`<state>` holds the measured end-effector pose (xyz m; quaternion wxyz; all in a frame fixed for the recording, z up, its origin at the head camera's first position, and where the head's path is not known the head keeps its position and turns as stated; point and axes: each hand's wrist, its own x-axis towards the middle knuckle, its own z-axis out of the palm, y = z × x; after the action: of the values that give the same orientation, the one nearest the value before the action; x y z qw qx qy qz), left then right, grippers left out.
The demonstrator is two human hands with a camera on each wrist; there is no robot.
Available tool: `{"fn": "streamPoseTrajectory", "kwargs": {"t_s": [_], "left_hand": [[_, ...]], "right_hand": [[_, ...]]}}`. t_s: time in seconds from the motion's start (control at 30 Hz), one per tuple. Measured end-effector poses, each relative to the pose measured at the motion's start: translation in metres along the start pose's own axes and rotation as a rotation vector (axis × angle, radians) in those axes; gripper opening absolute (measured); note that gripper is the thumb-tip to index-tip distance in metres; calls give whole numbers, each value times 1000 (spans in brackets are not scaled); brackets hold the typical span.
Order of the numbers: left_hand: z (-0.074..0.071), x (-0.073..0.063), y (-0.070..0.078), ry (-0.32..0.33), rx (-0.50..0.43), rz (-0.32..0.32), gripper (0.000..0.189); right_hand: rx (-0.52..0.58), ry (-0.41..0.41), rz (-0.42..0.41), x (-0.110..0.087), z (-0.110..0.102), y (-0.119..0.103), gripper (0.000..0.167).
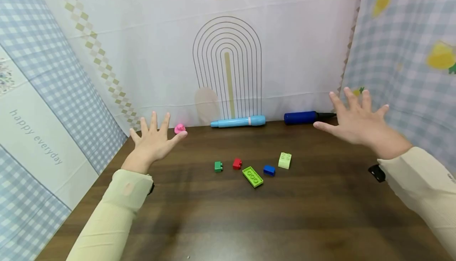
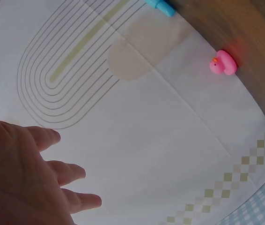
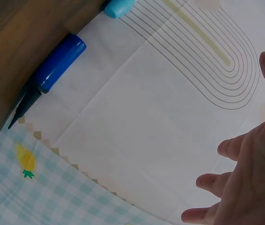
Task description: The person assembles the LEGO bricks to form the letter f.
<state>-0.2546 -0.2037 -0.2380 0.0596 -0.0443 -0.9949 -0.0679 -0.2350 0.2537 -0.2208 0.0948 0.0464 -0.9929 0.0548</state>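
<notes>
My left hand (image 1: pixel 149 146) is raised over the table's left side with its fingers spread, holding nothing. Closest to it is a pink toy duck (image 1: pixel 179 128) at the table's back edge. On the right, my other hand (image 1: pixel 363 124), fingers also spread, hovers near a dark blue hand pump (image 1: pixel 301 117) with a black tapered nozzle. Between the hands lie toy building bricks: a green one (image 1: pixel 218 166), a red one (image 1: pixel 237 164), a blue one (image 1: pixel 269 170) and a pale green one (image 1: pixel 284 160). A lime green plate brick (image 1: pixel 252 177) lies in front, its hollow underside up.
A light blue tube-shaped pump (image 1: pixel 238 122) lies along the back edge of the dark wooden table (image 1: pixel 228 221). White cloth (image 1: pixel 156 55) hangs behind it. Blue checked cloth (image 1: pixel 399 55) hangs at the right, with more at the left.
</notes>
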Motion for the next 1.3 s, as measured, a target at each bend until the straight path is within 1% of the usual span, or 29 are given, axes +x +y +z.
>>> {"fn": "streamPoseTrajectory", "kwargs": {"t_s": [0.13,0.27,0.5,0.7,0.87,0.97,1.03,1.2,1.3], "left_hand": [[0,-1,1,13,-13,7,94],[7,-3,2,2,-20,18,93],[29,-3,8,-24,-24,33,92],[50,-3,17,-20,-42,63,91],[67,0,25,29,-57,92,83],[76,3,29,67,-72,104,74],[82,5,33,77,-80,110,68],[94,11,44,70,-65,125,60],[101,14,52,57,-42,136,52]], "right_hand": [[-19,8,-10,-2,2,-1,95],[-25,10,-21,-4,6,-3,95],[2,-11,-29,-6,19,-6,98],[13,-33,-40,-8,27,-8,98],[28,-44,-64,-9,37,-15,96],[33,-71,-86,-7,45,-22,95],[32,-89,-98,-5,51,-26,95],[41,-92,-123,0,66,-40,94],[48,-84,-145,4,76,-51,95]]}}
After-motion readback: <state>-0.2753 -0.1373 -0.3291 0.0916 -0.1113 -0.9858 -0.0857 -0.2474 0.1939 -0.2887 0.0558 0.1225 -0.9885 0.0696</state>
